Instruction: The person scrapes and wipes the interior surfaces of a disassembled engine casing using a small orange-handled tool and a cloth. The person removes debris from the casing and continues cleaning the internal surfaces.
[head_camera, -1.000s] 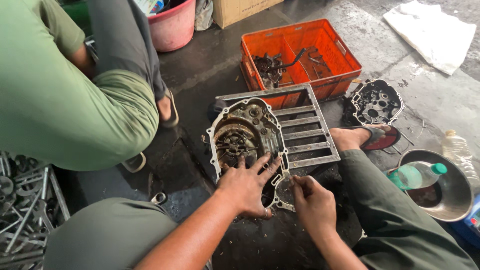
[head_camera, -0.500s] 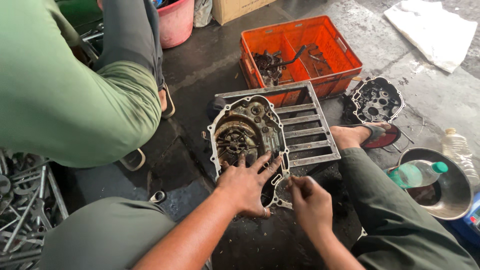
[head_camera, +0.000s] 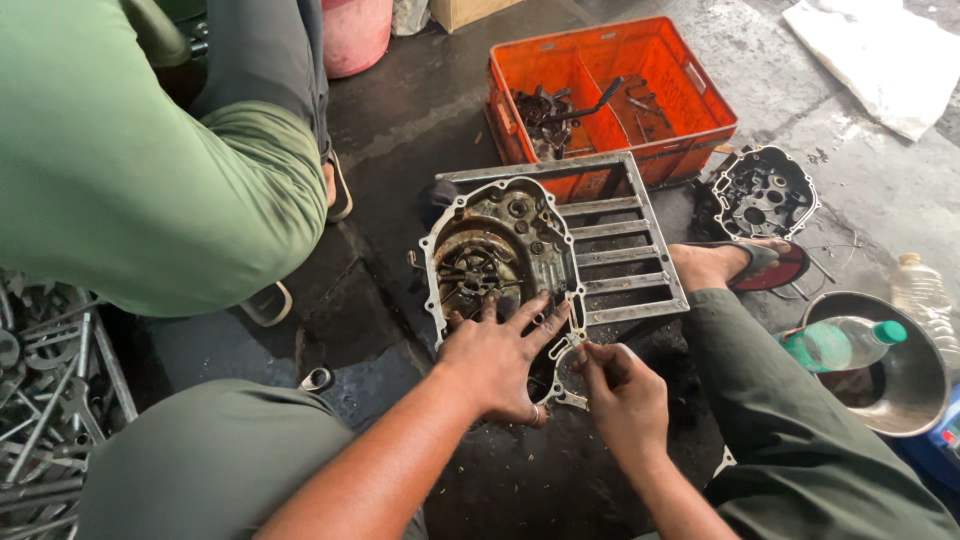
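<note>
A greasy engine case (head_camera: 500, 255) with gears and a clutch inside lies open on a metal grate frame (head_camera: 620, 240) on the dark floor. My left hand (head_camera: 497, 360) rests flat on the case's near part, fingers spread, a ring on one finger. My right hand (head_camera: 622, 392) is beside it at the case's near right edge, fingers pinched on the rim or on something small that I cannot make out.
An orange crate (head_camera: 660, 80) with metal parts stands behind the grate. A second engine cover (head_camera: 758, 195) lies to the right. A steel bowl (head_camera: 905, 380) holds a green bottle (head_camera: 838, 343). Another person in green (head_camera: 130, 160) squats at left. Wrenches (head_camera: 45, 390) lie far left.
The view has shifted slightly. Both hands stay on the near edge of the engine case, with the right fingers working in nearly the same spot.
</note>
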